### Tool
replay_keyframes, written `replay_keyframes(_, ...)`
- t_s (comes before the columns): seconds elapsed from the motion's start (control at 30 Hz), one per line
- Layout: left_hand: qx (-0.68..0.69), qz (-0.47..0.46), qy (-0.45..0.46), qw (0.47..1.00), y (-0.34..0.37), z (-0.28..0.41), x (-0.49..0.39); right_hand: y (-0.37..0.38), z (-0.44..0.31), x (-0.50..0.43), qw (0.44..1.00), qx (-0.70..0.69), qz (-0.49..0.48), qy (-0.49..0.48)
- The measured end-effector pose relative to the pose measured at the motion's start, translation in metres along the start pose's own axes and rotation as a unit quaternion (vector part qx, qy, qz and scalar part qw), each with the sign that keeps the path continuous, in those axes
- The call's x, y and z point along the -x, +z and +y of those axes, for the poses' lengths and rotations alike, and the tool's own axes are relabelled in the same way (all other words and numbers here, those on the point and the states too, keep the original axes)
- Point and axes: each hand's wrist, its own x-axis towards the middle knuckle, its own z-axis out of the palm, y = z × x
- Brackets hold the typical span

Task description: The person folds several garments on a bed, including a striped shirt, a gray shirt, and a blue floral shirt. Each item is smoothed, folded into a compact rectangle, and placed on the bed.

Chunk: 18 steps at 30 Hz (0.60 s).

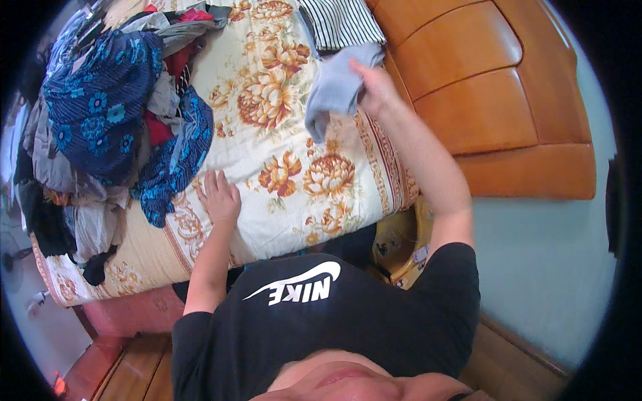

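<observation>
My right hand (373,87) grips a folded light grey-blue cloth garment (333,82) by its right side. One end of the garment droops over the floral bedspread (278,225). Just beyond it lies a folded black-and-white striped garment (346,25), partly overlapped by the grey one in this view. My left hand (220,198) rests palm down on the bedspread, fingers apart and holding nothing. Close to its fingertips is the blue flower-patterned cloth (175,165), which hangs out of a large heap of clothes (100,110).
An orange-brown padded headboard (471,75) borders the bed on the right, with a pale wall (531,240) behind it. A yellow patterned object (401,240) sits under the bed's near edge. Dark garments (47,225) spill toward the left edge of the bed. The floor is wooden (135,371).
</observation>
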Motion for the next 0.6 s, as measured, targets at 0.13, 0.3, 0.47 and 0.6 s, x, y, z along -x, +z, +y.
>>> replay_keyframes(0.13, 0.006, 0.007, 0.005, 1.0, 0.001, -0.005, -0.001, 0.049, -0.076, -0.076, 0.98, -0.063, 0.013, -0.186)
replay_keyframes(0.3, 0.015, -0.02, 0.019, 1.0, 0.004, -0.004, -0.005, -0.004, -0.101, -0.236, 0.931, -0.141, 0.007, -0.336)
replay_keyframes(0.47, 0.015, -0.017, 0.012, 1.0, 0.003, -0.007, -0.003, -0.017, -0.003, -0.267, 0.94, -0.113, 0.202, -0.252)
replay_keyframes(0.6, 0.022, -0.018, 0.021, 0.999, 0.004, -0.007, -0.004, -0.054, 0.029, -0.284, 0.939, -0.139, 0.182, -0.256)
